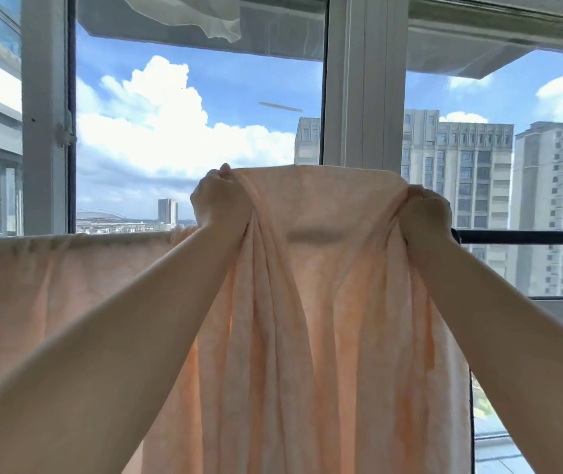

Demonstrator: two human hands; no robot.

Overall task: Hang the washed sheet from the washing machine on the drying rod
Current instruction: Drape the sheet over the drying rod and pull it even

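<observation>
Two bare forearms reach up and away from the camera, framing a peach-coloured sheet that hangs in long soft folds between them. The left hand has its fingers curled tight round a gathered bunch of the cloth's upper edge. The right hand grips the opposite bunch in the same closed way, so the stretch between the two fists is pulled taut and lifted above the line of the drying rod. Just beyond the arms, to the left, the rest of the sheet already lies draped over the rod, its top edge running level toward the left side of the scene. To the right, the dark bar shows bare beside the right wrist.

The step in hand appears to be spreading: part of the cloth is hung, and the held section is still bunched. The next move likely calls for carrying this raised portion over the rod and drawing it rightward along the bare bar, keeping both grips firm so the damp weight does not drag the hung part off.

Farther off stand the window frame, a pale cloth hanging overhead, then tower blocks and cloud-filled sky.
</observation>
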